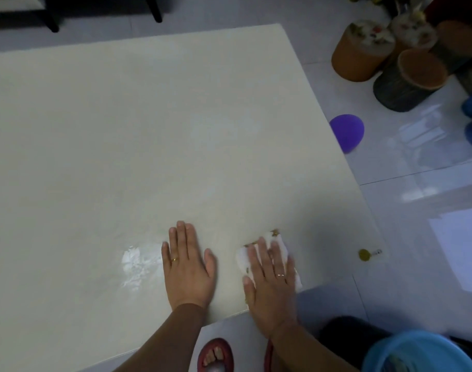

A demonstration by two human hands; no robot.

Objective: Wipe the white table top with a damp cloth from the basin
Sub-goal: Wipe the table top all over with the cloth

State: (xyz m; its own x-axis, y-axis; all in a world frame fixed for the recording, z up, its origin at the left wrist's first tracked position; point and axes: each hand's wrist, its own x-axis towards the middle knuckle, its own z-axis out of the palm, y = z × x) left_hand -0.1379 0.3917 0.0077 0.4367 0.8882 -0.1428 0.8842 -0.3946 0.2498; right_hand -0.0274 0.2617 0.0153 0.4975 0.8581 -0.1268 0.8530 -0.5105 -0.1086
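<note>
The white table top point(138, 135) fills most of the view. My right hand point(269, 285) lies flat on a folded white cloth point(279, 242) with brown marks, pressing it onto the table near the front right corner. My left hand point(188, 264) rests flat on the bare table beside it, fingers together, holding nothing. A wet, shiny smear point(138, 264) shows on the surface just left of my left hand. The blue basin point(406, 353) stands on the floor at the bottom right, partly cut off by the frame.
Several round stools and pots point(390, 57) stand on the tiled floor at the top right. A purple ball point(347, 132) lies by the table's right edge, and a small yellow tag point(364, 255) sits on the floor. My foot in a red sandal point(216, 355) is below the table's front edge.
</note>
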